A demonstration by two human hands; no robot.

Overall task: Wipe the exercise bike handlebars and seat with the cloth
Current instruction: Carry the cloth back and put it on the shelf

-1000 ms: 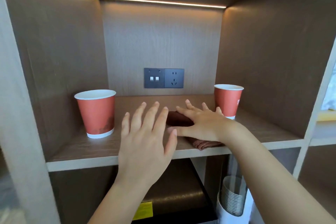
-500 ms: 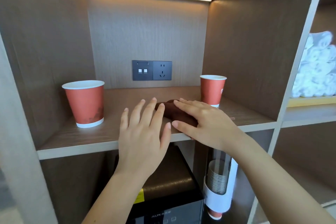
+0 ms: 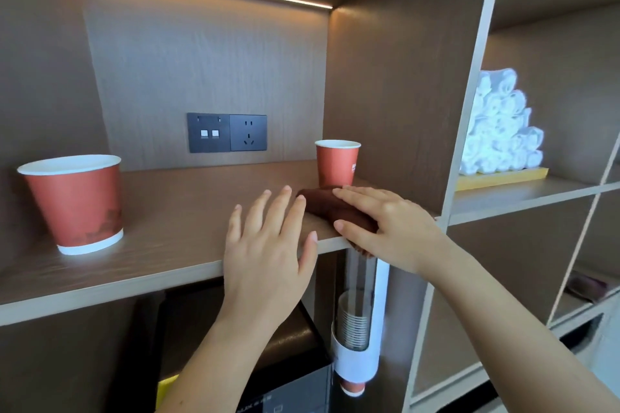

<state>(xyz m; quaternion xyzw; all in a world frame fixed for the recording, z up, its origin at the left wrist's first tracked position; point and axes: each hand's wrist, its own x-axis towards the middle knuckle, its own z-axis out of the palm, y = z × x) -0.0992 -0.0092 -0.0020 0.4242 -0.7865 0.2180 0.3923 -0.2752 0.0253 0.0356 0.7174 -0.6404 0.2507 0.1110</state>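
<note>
A folded dark brown cloth (image 3: 320,203) lies on the wooden shelf (image 3: 167,231), just in front of the right-hand red paper cup, with one end hanging over the shelf's front edge. My right hand (image 3: 385,225) lies over the cloth, fingers across its top and thumb curled around its near side. My left hand (image 3: 268,245) hovers just to the left of the cloth with its fingers spread and holds nothing. No exercise bike is in view.
Two red paper cups stand on the shelf, one at the left (image 3: 75,201) and one at the back right (image 3: 337,161). A socket panel (image 3: 227,132) is on the back wall. Rolled white towels (image 3: 500,124) fill the right compartment. A cup dispenser (image 3: 355,329) and a black appliance (image 3: 285,379) sit below.
My view has swung right and back, bringing the towel compartment into sight. My right hand has stayed on the cloth and closed around it more. My left hand stays open beside it.
</note>
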